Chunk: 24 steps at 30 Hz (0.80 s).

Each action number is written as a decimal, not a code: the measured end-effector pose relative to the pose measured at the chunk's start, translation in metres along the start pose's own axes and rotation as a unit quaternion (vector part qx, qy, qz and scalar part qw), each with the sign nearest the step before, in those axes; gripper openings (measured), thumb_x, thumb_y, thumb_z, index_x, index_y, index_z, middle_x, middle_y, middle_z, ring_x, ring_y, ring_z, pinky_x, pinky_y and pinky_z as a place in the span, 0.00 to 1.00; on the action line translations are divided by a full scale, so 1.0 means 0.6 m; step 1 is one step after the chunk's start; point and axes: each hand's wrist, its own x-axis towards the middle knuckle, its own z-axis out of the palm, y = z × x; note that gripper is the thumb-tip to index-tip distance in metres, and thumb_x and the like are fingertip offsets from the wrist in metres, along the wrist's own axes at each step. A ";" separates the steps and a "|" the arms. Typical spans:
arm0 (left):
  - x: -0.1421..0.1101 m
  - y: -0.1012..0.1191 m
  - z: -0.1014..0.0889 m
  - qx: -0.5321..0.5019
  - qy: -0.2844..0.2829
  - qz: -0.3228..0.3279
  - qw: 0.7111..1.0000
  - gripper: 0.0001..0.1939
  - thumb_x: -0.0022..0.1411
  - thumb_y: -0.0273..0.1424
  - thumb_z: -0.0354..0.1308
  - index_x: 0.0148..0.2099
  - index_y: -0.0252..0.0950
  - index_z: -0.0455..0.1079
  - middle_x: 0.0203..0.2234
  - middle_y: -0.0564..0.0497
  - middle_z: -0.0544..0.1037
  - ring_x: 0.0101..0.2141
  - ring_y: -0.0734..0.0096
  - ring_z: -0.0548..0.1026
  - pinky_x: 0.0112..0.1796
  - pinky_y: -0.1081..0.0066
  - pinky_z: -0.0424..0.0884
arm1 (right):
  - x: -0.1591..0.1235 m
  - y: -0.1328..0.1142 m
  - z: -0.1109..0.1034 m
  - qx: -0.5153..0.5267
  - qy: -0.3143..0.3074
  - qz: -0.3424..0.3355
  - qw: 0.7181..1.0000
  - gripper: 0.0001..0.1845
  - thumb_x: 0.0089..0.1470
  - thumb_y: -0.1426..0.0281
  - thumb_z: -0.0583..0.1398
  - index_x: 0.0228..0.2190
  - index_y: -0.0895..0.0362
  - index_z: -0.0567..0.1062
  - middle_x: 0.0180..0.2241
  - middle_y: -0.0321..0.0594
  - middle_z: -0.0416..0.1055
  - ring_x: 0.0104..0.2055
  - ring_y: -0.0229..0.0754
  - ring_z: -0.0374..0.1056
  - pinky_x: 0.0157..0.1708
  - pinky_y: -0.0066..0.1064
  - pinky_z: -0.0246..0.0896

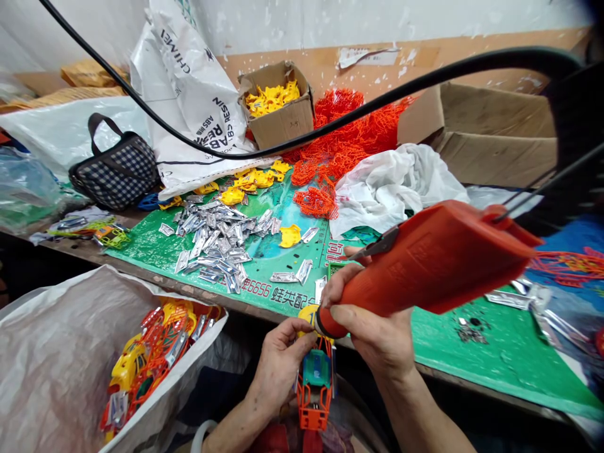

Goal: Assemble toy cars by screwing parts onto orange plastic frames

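Note:
My right hand (384, 336) is wrapped round a red-orange electric screwdriver (434, 261), tilted so its dark nose points down and left. That nose meets the yellow front end of a toy car (315, 402) with an orange frame and a teal-green middle. From the left side, my left hand (278, 362) pinches the toy car near the screwdriver's tip. The screwdriver's bit and the exact spot under it are hidden. On the green table top (155, 251) beyond my hands lie a pile of silvery plastic parts (226, 242) and a loose yellow car body (290, 236).
A white sack (56, 352) with finished-looking toy cars (136, 371) gapes at the lower left. A carton (280, 129) of yellow bodies, red-orange frames (344, 138), a white cloth (396, 185) and a checked bag (116, 170) stand behind. A black cable (302, 141) crosses overhead.

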 end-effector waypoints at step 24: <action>0.001 -0.010 -0.005 -0.007 -0.015 -0.009 1.000 0.14 0.47 0.37 0.72 0.31 0.35 0.73 0.21 0.54 0.77 0.22 0.72 0.73 0.26 0.73 0.67 | 0.001 -0.004 0.003 0.015 0.004 0.005 1.000 0.05 0.43 0.72 0.66 0.25 0.53 0.75 0.25 0.33 0.68 0.29 0.38 0.65 0.29 0.32 0.63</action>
